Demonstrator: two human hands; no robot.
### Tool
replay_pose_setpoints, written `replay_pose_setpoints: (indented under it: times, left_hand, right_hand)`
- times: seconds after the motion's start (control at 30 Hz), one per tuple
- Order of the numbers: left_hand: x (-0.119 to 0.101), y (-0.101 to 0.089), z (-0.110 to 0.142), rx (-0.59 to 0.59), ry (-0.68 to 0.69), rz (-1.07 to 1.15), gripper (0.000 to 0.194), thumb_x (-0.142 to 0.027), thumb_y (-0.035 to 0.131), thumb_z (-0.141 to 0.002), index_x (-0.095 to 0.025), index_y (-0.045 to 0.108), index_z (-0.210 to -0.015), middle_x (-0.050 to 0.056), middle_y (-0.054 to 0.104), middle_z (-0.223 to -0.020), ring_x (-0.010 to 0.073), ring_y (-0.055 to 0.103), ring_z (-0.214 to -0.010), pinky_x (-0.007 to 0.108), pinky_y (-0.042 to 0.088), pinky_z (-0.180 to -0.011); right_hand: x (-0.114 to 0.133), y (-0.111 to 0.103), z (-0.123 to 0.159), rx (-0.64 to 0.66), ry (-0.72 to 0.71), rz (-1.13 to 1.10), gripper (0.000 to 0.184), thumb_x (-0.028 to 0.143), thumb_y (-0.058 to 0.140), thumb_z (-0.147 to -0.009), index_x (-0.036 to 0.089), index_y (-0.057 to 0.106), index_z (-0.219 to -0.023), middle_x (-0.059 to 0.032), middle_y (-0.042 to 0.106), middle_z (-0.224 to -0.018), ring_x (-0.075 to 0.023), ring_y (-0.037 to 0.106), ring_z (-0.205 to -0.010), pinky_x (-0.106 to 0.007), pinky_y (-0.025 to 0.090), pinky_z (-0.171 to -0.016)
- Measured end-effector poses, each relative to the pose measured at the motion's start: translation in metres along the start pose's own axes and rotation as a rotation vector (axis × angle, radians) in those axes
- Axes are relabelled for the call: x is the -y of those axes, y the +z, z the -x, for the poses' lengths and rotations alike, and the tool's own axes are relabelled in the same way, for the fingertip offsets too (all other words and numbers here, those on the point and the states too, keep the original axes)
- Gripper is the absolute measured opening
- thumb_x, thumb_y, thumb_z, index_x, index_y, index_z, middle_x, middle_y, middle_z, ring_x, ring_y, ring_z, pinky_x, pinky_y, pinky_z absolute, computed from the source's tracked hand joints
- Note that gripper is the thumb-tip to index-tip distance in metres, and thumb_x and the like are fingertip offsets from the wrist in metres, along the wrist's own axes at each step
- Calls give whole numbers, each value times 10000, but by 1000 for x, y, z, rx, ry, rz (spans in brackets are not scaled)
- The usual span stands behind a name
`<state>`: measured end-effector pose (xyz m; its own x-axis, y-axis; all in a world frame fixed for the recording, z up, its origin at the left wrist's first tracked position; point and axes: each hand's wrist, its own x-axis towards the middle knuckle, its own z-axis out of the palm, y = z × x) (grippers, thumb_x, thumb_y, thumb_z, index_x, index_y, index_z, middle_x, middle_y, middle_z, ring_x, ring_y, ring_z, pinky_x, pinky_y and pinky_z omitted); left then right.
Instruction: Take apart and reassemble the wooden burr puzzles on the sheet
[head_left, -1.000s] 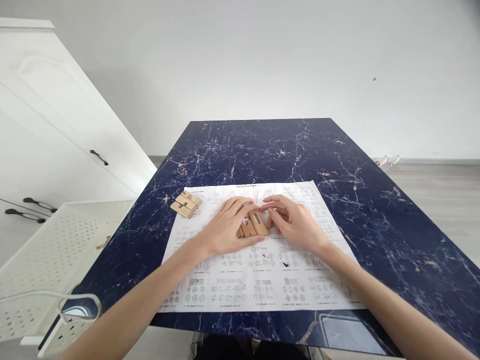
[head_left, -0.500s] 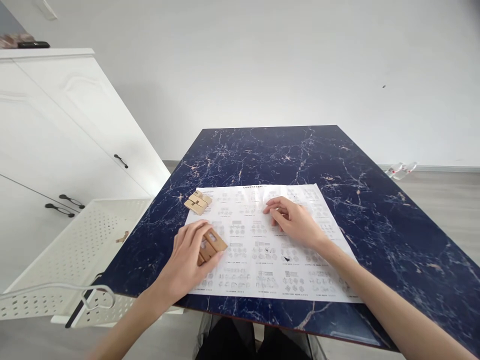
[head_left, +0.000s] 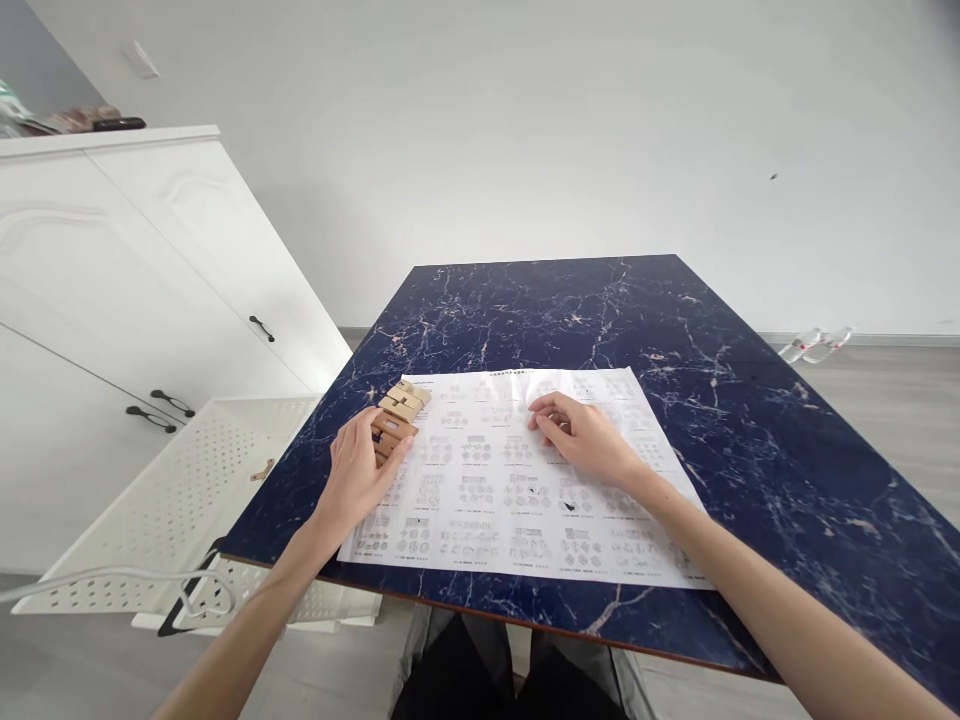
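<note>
My left hand [head_left: 358, 468] is closed around brown wooden puzzle pieces [head_left: 395, 428] with rectangular notches, at the left side of a printed instruction sheet [head_left: 491, 490]. Just beyond them, seemingly touching, lie pale wooden puzzle pieces [head_left: 406, 402], set side by side with a cross-shaped gap. My right hand [head_left: 589, 437] rests on the sheet's right half, fingers loosely curled and apart, with nothing visible in it. Small diagrams in rows cover the paper. A small dark scrap [head_left: 570, 507] lies on it below my right hand.
The sheet lies on a dark blue marbled table [head_left: 547, 310]. To the left stand a white cabinet [head_left: 150, 290] and a perforated white rack [head_left: 176, 480] with a small wooden piece [head_left: 262, 470]. Clear bottles [head_left: 814, 345] are on the floor by the wall at right.
My left hand has carried the brown puzzle pieces left and away from me, up against the pale ones. My right hand has stayed nearly still. The view has shifted slightly.
</note>
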<state>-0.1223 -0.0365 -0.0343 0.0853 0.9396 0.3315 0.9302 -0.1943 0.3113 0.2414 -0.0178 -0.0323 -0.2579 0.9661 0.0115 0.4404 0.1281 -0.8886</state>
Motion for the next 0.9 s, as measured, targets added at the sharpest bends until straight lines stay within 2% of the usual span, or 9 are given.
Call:
replay_pose_setpoints:
  times: [0.07,0.17,0.23,0.33,0.4,0.5,0.6,0.73,0.9]
  left_hand:
    - [-6,-3,4,-44,46,7,606,-544,603,-1023,-195,427,-1487,239,509,-1585,433,469,-1509,673,383,-1228]
    - [-26,-11,19,-88,160,39,545,-470,599,-1055,-219,431,-1508,208,473,-1625,394,409,-1571,633,362,-1275]
    - [-44,-17,32,-42,242,71,471,-417,578,-1079,-230,465,-1496,176,527,-1582,365,431,-1564,604,370,-1284]
    - [-69,-23,50,101,325,149,315,-395,584,-1084,-260,600,-1369,113,612,-1510,338,506,-1507,547,428,-1261]
    - [-82,-26,58,198,312,241,279,-399,573,-1091,-265,644,-1325,104,646,-1459,311,593,-1411,489,504,-1189]
    - [-95,-27,63,289,235,407,262,-413,548,-1100,-241,689,-1240,88,740,-1193,234,725,-1040,377,600,-948]
    - [-102,-26,65,360,151,549,303,-445,529,-1101,-224,736,-1103,43,745,-896,181,665,-737,297,549,-690]
    - [-104,-27,65,403,81,656,347,-491,561,-1072,-212,758,-1010,33,716,-796,175,625,-689,268,474,-603]
    - [-97,-28,68,365,29,723,368,-520,573,-1055,-206,746,-972,27,664,-776,172,585,-685,262,455,-601]
  right_hand:
    - [0,-1,-1,4,-5,7,181,277,516,-1058,231,645,-1178,-82,796,-1083,-178,712,-766,-333,607,-664]
    - [2,-2,-1,9,-12,21,186,278,507,-1063,229,647,-1175,-85,799,-1077,-185,730,-786,-341,617,-681]
    - [5,-4,2,11,-14,39,189,276,510,-1063,226,655,-1172,-94,802,-1080,-195,747,-805,-353,621,-697]
    - [13,-8,21,23,-28,83,174,283,559,-1045,230,687,-1150,-99,812,-1072,-223,769,-857,-376,619,-736]
    - [18,-9,41,31,-48,115,174,308,582,-1036,240,704,-1140,-94,817,-1058,-243,776,-883,-391,613,-756]
    - [22,-7,76,24,-18,91,209,375,560,-1046,251,708,-1128,-77,818,-1020,-237,770,-839,-385,601,-744]
    - [19,-3,103,-86,64,54,271,459,539,-1052,250,710,-1073,-60,803,-916,-213,723,-706,-344,556,-632]
    - [11,2,120,-187,91,4,344,546,539,-1043,245,700,-1002,-55,764,-824,-205,668,-625,-320,499,-549]
    - [7,6,126,-208,80,52,396,605,531,-1037,250,703,-1011,-65,772,-860,-221,667,-663,-329,516,-592]
